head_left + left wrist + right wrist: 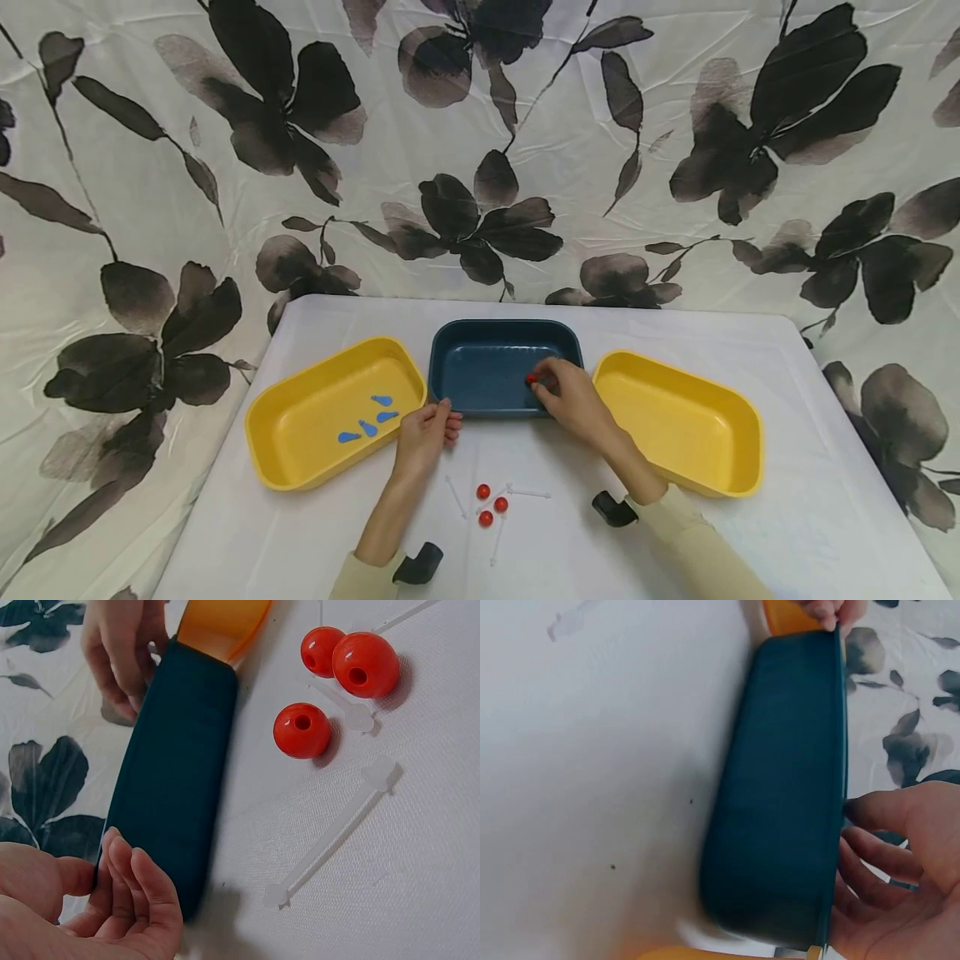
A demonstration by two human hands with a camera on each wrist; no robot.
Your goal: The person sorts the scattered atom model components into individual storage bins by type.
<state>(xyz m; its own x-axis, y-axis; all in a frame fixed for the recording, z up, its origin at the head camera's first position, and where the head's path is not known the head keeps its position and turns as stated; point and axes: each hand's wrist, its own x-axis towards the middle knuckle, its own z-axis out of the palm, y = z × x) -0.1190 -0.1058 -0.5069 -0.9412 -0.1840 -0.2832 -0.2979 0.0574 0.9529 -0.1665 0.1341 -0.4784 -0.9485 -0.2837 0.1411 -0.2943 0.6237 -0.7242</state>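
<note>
A dark blue tray [487,412] stands in the middle of the white table. At its near left corner, my left hand [422,437] pinches the rim, thumb on the inner side and fingers along the outer wall [176,780]. My right hand [573,400] reaches over the tray's right part and pinches a red bead [531,378] between thumb and fingertips. That bead is hidden in the right wrist view, behind the tray wall [780,780]. Three more red beads [501,504] lie on the table in front, among several thin translucent white sticks [330,832] with widened ends.
To the left is a yellow tray [288,417] with several blue drop-shaped pieces [367,428] in it. Another yellow tray [720,417] stands at the right, close beside the right forearm. A flower-patterned cloth [465,167] hangs behind the table [675,550].
</note>
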